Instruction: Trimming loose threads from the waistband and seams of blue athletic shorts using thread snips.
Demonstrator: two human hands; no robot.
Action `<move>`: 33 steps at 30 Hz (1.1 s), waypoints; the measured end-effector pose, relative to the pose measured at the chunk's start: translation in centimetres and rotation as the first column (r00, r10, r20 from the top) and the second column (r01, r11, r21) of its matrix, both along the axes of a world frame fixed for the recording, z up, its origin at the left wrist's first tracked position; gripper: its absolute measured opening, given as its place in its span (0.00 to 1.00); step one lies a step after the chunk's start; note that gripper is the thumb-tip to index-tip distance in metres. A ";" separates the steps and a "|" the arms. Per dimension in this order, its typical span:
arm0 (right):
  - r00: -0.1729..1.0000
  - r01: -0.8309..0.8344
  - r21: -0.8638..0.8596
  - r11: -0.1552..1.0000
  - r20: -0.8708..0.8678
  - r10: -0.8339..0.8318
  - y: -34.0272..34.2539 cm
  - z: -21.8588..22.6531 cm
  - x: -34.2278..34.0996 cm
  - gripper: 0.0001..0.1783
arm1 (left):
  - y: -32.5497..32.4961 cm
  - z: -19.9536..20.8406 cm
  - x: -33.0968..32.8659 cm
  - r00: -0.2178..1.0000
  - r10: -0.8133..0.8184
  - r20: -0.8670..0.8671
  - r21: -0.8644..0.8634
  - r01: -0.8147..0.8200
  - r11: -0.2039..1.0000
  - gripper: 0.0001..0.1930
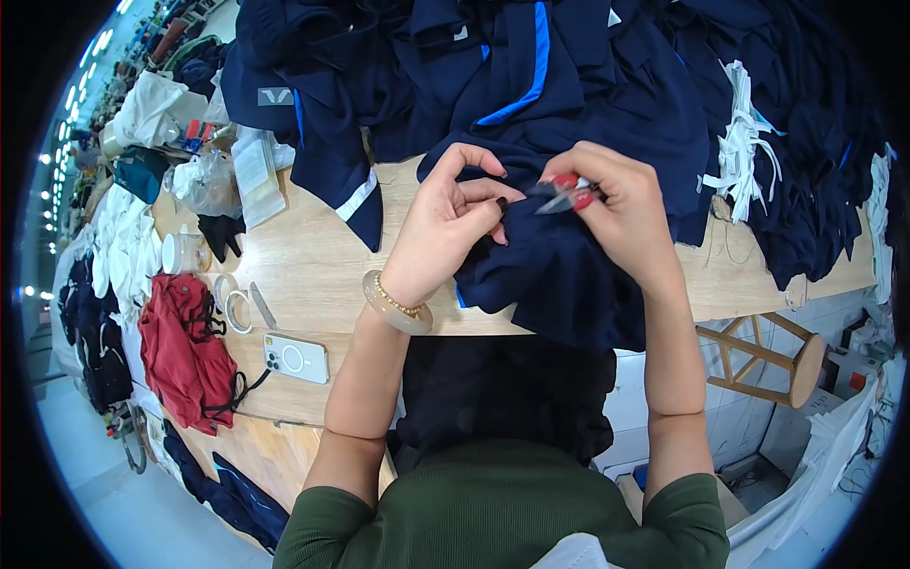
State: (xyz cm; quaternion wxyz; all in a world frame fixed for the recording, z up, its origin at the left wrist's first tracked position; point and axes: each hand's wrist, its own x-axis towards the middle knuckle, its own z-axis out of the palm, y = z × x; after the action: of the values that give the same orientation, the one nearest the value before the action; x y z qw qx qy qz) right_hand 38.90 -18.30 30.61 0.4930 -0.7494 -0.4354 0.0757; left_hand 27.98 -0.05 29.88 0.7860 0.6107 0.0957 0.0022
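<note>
A navy garment (569, 266) with a bright blue strip showing at its edge lies bunched over the table's near edge and hangs toward my lap. My left hand (445, 213), with a bracelet and a bangle at the wrist, is closed in a pinch at the cloth's left side; its fingertips partly hide what they grip. In my right hand (616, 194) is a small pair of thread snips (559, 203) with red on the handle. Their pointed blades aim left, just above the cloth and close to my left fingertips.
More navy garments (379, 66) heap along the far side. White strips (744, 142) lie on them at right. At left are a phone (296, 358), tape rolls (237, 308), red cloth (185, 351) and plastic bags (204, 185). A wooden stool (806, 370) stands right, below the table.
</note>
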 end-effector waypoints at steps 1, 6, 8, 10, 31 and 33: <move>0.998 0.062 0.045 0.997 -0.007 -0.062 -0.1 -0.1 0.2 0.08 | 0.0 0.0 0.0 1.000 0.001 -0.002 0.017 -0.001 1.000 0.14; 0.944 0.039 0.201 0.979 -0.329 0.030 -0.2 -1.0 0.4 0.09 | 0.0 0.5 0.1 1.000 0.002 -0.021 0.046 -0.001 0.999 0.16; 0.939 -0.158 0.000 0.987 -0.310 0.151 -0.3 -0.7 0.8 0.12 | 0.0 0.4 0.1 1.000 -0.004 -0.014 0.043 0.005 0.999 0.16; 0.929 -0.170 0.101 0.980 -0.316 0.193 -0.2 -1.2 0.9 0.14 | 0.0 0.3 0.1 1.000 -0.022 0.002 0.040 0.022 0.999 0.13; 0.958 -0.131 -0.092 0.987 -0.268 0.102 -0.4 -0.6 2.6 0.06 | -0.4 0.4 0.5 0.999 -0.042 -0.014 0.176 0.043 0.983 0.17; 0.955 -0.111 -0.036 0.993 -0.280 0.096 -0.2 0.0 2.4 0.06 | -0.3 0.3 0.6 0.998 -0.046 -0.030 0.199 0.051 0.979 0.16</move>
State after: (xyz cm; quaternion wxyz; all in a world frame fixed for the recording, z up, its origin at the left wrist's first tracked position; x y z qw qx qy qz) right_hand 41.29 -18.49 30.57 0.5252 -0.7199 -0.3986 0.2169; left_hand 28.59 -0.31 30.19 0.7194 0.6886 0.0899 -0.0153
